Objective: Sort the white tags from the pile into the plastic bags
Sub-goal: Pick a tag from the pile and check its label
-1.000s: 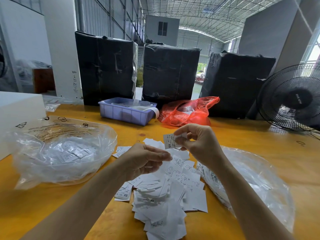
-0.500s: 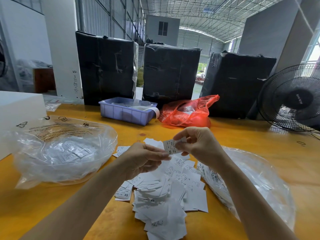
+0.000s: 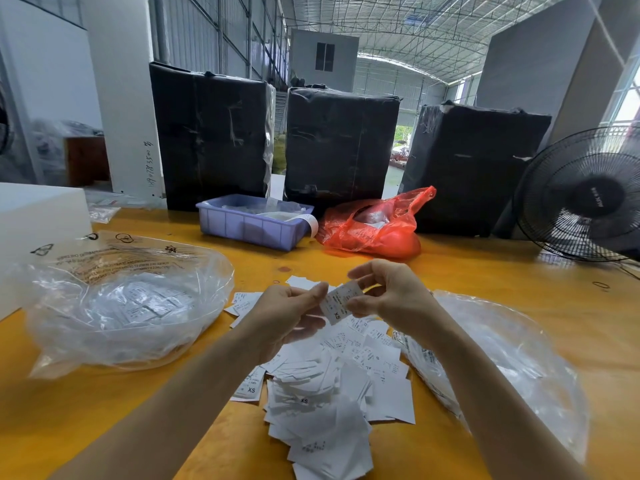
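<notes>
Bare table (image 3: 519, 271) is left open beyond the tag pile (image 3: 332, 393); the sides are blocked by the left bag (image 3: 114, 306) and right bag (image 3: 512, 362).

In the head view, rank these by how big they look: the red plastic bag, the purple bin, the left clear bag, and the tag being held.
1. Left clear bag, clearly largest, though it is also nearer the camera.
2-3. Purple bin and red plastic bag look about alike; I won't rank them.
4. Held tag, smallest, pinched between left hand and right hand.
</notes>
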### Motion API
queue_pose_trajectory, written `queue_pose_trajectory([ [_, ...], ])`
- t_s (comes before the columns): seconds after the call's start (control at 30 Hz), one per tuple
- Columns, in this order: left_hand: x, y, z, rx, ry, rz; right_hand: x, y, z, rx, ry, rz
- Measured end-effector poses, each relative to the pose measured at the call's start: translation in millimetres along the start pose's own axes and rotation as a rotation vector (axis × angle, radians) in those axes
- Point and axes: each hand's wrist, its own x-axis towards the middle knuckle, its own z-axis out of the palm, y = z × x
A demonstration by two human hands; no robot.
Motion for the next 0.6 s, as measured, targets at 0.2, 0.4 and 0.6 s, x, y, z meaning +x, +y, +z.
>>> queue_pose_trajectory([
  [0.2, 3, -4, 1, -0.053, 0.093, 0.040, 2, 3, 15, 0.121, 0.118, 0.006],
  [0.4, 1, -4, 4, -0.014, 0.039, 0.015, 2, 5, 21, 0.200, 0.241, 0.031],
  [0.6, 0, -2, 5, -0.127, 0.108, -0.003, 1, 7, 23, 0.252, 0.070, 0.112],
])
